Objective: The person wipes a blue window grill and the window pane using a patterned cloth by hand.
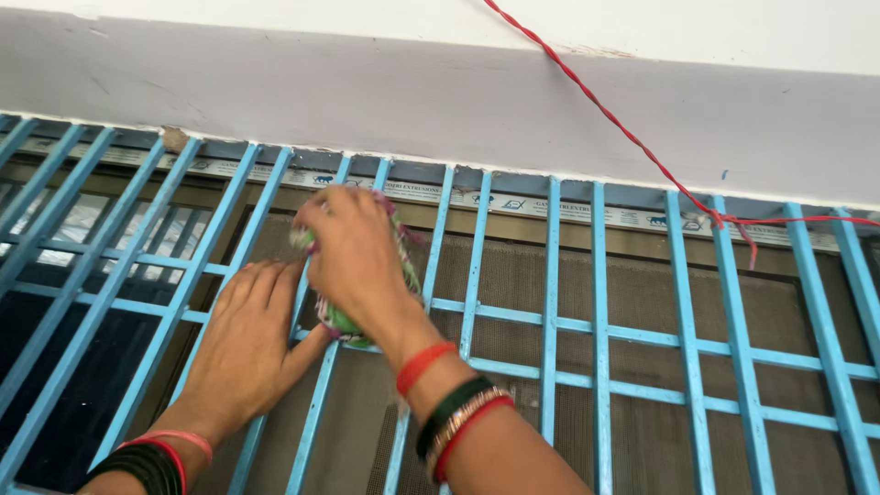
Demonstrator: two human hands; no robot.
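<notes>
Clenched around a crumpled green and multicoloured cloth [337, 316], the grip of the right hand [359, 261] presses that wad against the sky-blue painted metal window grille [555, 321], fingers curled over the top so that only the cloth's lower edge and a few frayed bits show beneath the palm and beside the knuckles. Red, dark green and gold bangles ring the right wrist. Just beside it, the left hand [246, 344] lies flat and released on the same bars, fingers spread and pointing up, thumb tip touching the lower edge of the cloth; red and dark bangles circle that wrist too. Behind the grille sits a grey-brown mesh screen [642, 302], with dark panes at the left. Above the window runs a grey plastered wall [412, 101], and a twisted red wire [632, 137] slants down across it to the upper right of the grille, where it is knotted around a bar.
</notes>
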